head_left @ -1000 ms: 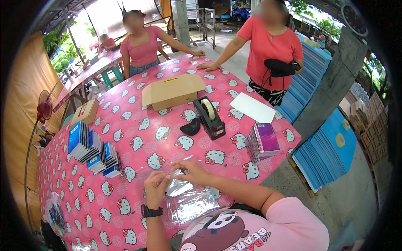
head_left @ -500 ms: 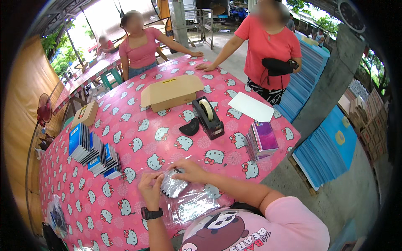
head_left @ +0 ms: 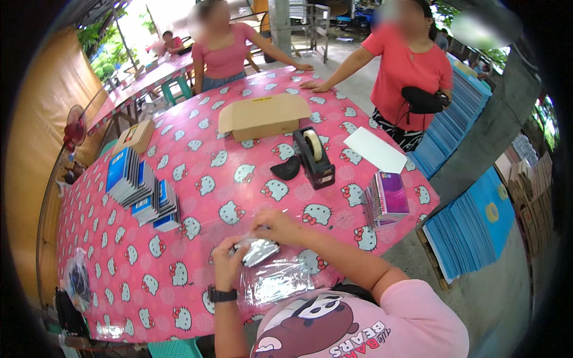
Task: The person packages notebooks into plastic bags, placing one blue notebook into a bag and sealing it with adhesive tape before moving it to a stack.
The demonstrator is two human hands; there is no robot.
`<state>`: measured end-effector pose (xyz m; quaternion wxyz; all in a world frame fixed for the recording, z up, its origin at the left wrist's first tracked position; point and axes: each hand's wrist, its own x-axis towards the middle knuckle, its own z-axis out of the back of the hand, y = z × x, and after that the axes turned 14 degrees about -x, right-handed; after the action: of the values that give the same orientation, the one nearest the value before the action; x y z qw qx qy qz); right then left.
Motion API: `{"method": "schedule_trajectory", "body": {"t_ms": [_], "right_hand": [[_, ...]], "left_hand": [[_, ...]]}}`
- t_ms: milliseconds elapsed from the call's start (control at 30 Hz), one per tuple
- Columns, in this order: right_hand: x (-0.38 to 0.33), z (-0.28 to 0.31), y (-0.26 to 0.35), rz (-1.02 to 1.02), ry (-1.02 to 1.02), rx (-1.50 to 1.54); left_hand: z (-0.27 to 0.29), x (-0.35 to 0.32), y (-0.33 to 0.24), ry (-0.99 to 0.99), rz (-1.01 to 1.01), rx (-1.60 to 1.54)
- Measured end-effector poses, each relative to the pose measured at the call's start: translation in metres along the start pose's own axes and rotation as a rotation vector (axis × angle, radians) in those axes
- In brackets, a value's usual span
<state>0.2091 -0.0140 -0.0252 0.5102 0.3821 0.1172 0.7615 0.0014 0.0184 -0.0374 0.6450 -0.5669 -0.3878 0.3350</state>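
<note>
A small bundle in shiny clear plastic (head_left: 260,252) is held between my hands near the table's front edge. What is inside is mostly hidden by glare, though dark marks show along its edge. My left hand (head_left: 229,258), with a black watch on the wrist, pinches the plastic at the bundle's left side. At the upper side my right hand (head_left: 277,227) is closed, its fingertips pressed together on the wrap. Just below, close to my body, a clear plastic sheet or bag (head_left: 277,280) lies flat on the table.
Blue spiral notebooks (head_left: 143,191) stand stacked at left, purple ones (head_left: 391,194) at right. A tape dispenser (head_left: 313,158), black curved piece (head_left: 285,169), open cardboard box (head_left: 265,119) and white card (head_left: 376,149) lie beyond. Two people lean on the far table edge.
My head view has shifted, so the table items appear higher and mostly further right. My right hand has moved up slightly along the plastic, and the bundle has tilted. Both hands keep their pinch.
</note>
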Motion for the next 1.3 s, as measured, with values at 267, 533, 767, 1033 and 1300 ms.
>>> {"method": "schedule_trajectory", "body": {"t_ms": [267, 533, 767, 1033, 1300], "right_hand": [[0.013, 0.039, 0.017, -0.235, -0.048, 0.366], [-0.022, 0.011, -0.006, -0.259, 0.275, 0.28], [-0.04, 0.008, 0.012, 0.13, 0.115, -0.191], [-0.052, -0.016, 0.026, 0.046, -0.159, -0.25], [-0.044, -0.023, 0.039, -0.181, -0.276, -0.046]], "left_hand": [[-0.015, 0.021, 0.002, 0.009, -0.051, -0.136], [0.011, 0.021, 0.008, 0.332, 0.246, -0.226], [-0.003, -0.009, -0.024, 0.265, -0.375, 0.527], [-0.022, -0.022, 0.005, 0.01, -0.441, 0.275], [-0.037, -0.021, 0.007, -0.234, -0.312, 0.009]]}}
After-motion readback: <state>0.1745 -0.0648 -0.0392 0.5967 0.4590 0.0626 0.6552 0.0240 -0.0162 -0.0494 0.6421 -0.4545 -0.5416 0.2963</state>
